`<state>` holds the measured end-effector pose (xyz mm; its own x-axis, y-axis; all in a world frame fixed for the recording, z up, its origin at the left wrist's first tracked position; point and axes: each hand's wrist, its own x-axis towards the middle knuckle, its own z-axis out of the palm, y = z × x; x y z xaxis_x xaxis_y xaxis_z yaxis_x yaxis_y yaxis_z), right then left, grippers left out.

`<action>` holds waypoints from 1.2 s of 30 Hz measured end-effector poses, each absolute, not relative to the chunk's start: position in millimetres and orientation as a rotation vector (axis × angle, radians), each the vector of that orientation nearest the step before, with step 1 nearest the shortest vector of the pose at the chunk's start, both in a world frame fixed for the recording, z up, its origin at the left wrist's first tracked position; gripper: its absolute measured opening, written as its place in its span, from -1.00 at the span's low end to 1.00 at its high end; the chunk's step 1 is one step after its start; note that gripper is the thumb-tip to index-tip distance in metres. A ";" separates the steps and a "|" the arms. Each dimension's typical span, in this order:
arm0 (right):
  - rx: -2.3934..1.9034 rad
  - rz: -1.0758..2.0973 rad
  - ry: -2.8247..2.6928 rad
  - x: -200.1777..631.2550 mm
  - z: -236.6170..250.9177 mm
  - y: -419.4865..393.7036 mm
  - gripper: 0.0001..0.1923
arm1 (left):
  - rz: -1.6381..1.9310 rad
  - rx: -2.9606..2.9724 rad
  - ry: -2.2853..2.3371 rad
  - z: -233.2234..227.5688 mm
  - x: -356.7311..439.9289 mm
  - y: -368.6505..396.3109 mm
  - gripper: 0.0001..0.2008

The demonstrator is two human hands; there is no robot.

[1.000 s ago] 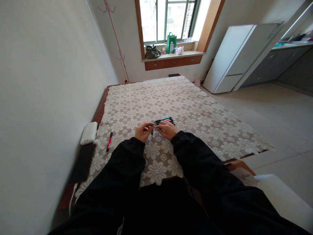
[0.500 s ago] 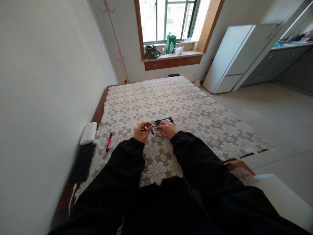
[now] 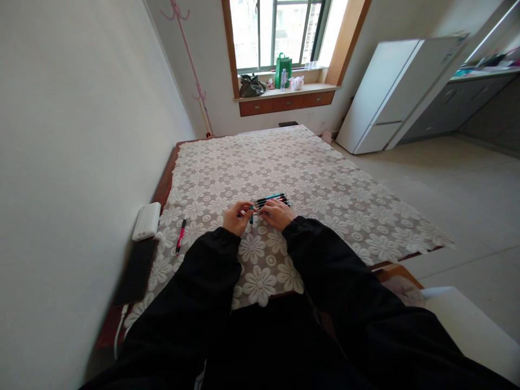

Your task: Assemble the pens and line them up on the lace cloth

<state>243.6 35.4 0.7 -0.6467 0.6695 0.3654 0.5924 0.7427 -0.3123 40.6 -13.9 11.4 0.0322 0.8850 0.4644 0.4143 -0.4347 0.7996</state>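
Observation:
My left hand (image 3: 238, 218) is closed in a pinch on a teal and black pen piece (image 3: 251, 216), which points down toward the cloth. Close beside it, my right hand (image 3: 278, 214) has its fingers pressed together around a small, thin, pale part (image 3: 257, 212), too small to name. Just beyond my right hand lies a row of several pens (image 3: 271, 198) in teal, black and red, partly hidden by that hand. Off to the left, a red and black pen (image 3: 181, 236) rests alone on the flowered tablecloth (image 3: 252, 249).
A white power bank (image 3: 147, 221) and a dark flat device (image 3: 136, 272) with a white cable lie along the table's left edge by the wall. A chair (image 3: 400, 281) stands at the near right. Farther off are a windowsill with bags and a white fridge (image 3: 390, 97).
The teal pen piece in my left hand has turned from a slant to nearly upright. My right hand has barely moved.

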 end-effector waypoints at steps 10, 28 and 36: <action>-0.950 0.209 -2.486 242.3 3.4 33.4 -0.84 | 1.356 1.894 1.420 10.3 37.4 -11.4 -0.85; -1.034 0.186 -2.574 241.9 12.0 30.4 -0.93 | 1.389 1.866 1.464 8.0 34.4 -8.4 -0.85; -1.120 0.337 -2.528 252.2 19.8 32.8 -0.89 | 1.367 1.780 1.526 13.9 35.3 -10.2 -0.84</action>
<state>252.2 32.8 19.8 -0.6241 0.7490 0.2225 0.6644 0.6586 -0.3533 35.3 -10.2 13.9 -0.0886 0.9131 0.3981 0.4957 -0.3062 0.8127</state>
